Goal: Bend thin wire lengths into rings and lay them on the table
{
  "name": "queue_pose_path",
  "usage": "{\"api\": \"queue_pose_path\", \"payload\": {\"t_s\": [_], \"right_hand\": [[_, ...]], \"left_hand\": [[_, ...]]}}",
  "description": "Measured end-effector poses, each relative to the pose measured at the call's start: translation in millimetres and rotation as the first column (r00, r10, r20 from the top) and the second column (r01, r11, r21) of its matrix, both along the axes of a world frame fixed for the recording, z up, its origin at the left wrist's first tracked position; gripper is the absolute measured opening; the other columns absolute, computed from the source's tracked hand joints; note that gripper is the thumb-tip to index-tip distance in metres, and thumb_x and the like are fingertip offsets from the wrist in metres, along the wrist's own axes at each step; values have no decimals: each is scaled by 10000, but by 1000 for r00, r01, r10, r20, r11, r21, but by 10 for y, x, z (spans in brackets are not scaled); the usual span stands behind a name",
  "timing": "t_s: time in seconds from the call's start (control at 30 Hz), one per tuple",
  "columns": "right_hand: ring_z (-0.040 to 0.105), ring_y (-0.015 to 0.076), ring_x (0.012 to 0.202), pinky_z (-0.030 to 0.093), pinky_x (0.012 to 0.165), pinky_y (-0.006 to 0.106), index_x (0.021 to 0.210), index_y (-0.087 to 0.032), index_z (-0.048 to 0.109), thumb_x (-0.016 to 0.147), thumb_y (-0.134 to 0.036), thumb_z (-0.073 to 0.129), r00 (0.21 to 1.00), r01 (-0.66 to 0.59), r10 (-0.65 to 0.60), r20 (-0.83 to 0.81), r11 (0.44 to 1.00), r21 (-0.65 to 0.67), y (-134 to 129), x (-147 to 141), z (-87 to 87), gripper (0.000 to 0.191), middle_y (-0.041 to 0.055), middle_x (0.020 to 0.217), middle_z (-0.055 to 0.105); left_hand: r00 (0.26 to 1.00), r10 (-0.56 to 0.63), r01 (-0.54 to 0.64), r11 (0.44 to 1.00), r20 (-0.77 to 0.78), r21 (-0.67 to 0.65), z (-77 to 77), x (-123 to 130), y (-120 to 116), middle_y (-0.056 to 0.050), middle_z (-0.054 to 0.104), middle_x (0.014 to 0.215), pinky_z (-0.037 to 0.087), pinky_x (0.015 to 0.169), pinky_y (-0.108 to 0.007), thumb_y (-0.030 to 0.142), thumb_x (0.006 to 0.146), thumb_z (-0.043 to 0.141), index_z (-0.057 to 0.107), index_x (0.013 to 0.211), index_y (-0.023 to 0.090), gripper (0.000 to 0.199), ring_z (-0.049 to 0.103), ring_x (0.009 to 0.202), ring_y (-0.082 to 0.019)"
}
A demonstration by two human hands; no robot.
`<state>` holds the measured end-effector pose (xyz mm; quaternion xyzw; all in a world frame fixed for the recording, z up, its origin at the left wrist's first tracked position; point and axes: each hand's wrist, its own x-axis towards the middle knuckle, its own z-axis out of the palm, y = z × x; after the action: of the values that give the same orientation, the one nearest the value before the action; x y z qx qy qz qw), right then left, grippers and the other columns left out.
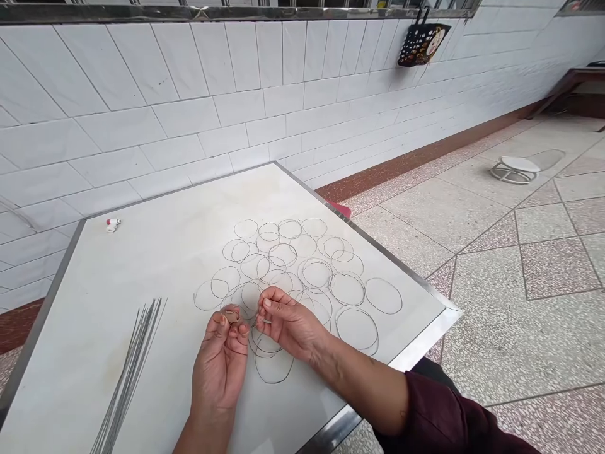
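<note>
My left hand is raised above the near part of the table, palm up, its thumb and fingers closed around a small brown piece that looks like tape or card. Close to its right, my right hand pinches thumb and forefinger together; what lies between them is too small to make out. Beneath and beyond both hands, many thin wire rings lie flat, several overlapping. A bundle of straight grey wires rests on the table to the left of my left hand.
The white table has a metal edge and stands against a white tiled wall. A small white and red object lies at its far left corner. A dark patterned bag hangs on the wall. A low stool stands on the floor, right.
</note>
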<state>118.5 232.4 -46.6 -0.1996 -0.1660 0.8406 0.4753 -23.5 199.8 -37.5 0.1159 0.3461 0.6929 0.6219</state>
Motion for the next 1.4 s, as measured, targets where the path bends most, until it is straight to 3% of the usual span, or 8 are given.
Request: {"api": "queue_pose_path", "payload": {"t_s": [0.53,0.7,0.83,0.93,1.0,1.17,1.27,1.4], "right_hand": [[556,74,677,470,715,214,800,-164,620,722,-202,829,999,-12,10,-37,998,-59,21,32,-12,226,-39,726,572],[569,102,746,466,733,245,930,-200,643,838,-388,732,990,-45,34,137,996,80,30,69,-24,227,-20,807,557],[572,153,947,471,897,337,1112,-268,617,929,-462,587,876,4,-142,460,958,287,24,107,-6,268,26,1038,581],[522,199,1113,440,991,409,1205,-300,577,949,-405,558,638,28,-436,634,837,547,42,152,26,277,55,1189,557],[510,216,1141,428,1012,432,1163,-294,612,943,-339,576,493,-41,-624,606,679,733,66,185,54,227,61,1180,574],[560,206,1032,447,952,401,972,-269,704,964,-257,571,442,-370,-786,433,279,886,124,276,126,134,41,1011,667],[577,184,957,452,908,367,956,-247,700,985,-257,543,458,-490,-779,428,180,853,147,343,172,160,31,942,684],[567,180,926,453,867,349,959,-213,674,990,-266,539,439,-566,-782,443,143,812,163,403,218,148,39,911,683]], "left_hand": [[993,-101,101,995,-57,-2,47,24,-28,-7,648,882,586,765,-241,160,648,857,672,692,152,190,576,652,-70],[979,-145,147,989,-145,9,76,29,-24,-26,665,927,559,837,-295,230,735,813,701,740,160,132,609,739,-105],[946,-203,206,978,-253,-15,65,31,-35,-51,676,957,535,838,-319,312,768,787,727,777,176,149,629,863,-165],[906,-270,266,962,-327,-56,51,29,-42,-61,678,945,517,756,-276,347,782,772,736,787,180,171,616,867,-170],[870,-345,335,938,-353,-91,53,27,-49,-64,675,897,493,690,-249,362,793,759,737,784,174,190,605,826,-163],[794,-527,499,850,-302,-170,68,15,-82,-56,667,803,438,597,-230,372,800,750,743,785,165,208,565,681,-129],[798,-545,511,838,-258,-190,60,7,-91,-56,672,788,419,578,-220,344,791,763,757,824,161,186,540,643,-113],[806,-548,517,836,-224,-184,45,14,-87,-59,673,775,415,581,-218,326,801,755,756,812,151,175,523,634,-108]]}}
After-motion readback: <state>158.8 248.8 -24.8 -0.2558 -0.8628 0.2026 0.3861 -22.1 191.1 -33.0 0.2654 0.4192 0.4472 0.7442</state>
